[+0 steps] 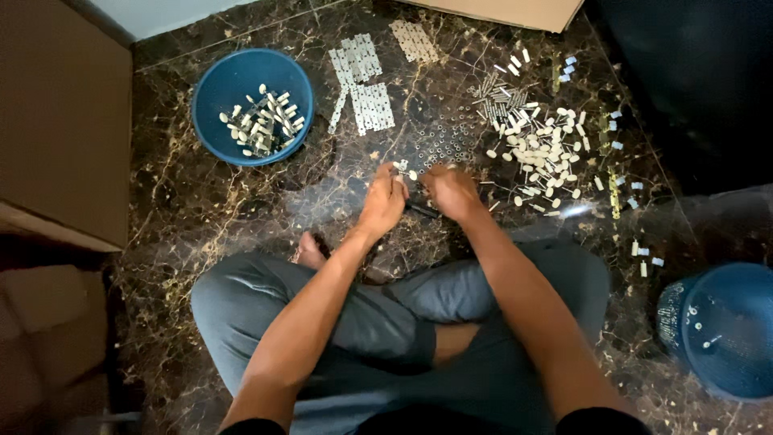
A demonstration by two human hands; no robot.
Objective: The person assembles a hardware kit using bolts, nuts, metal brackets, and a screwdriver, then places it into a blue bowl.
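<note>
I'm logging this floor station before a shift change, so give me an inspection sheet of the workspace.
Surface: dark marble floor, person seated cross-legged.
Job's things: left hand pinches a small white part; right hand beside it over a dark tool.
Clutter: white parts pile, metal strips, small rings.
Grips: both closed on work.
Cables: nothing seen.
Surroundings: blue bowl of parts, second blue bowl, cardboard boxes.

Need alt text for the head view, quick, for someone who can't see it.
Seated cross-legged on a dark marble floor, a person's left hand and right hand meet over a small white part. A blue bowl of similar parts sits at left; loose white pieces spread at right.
</note>
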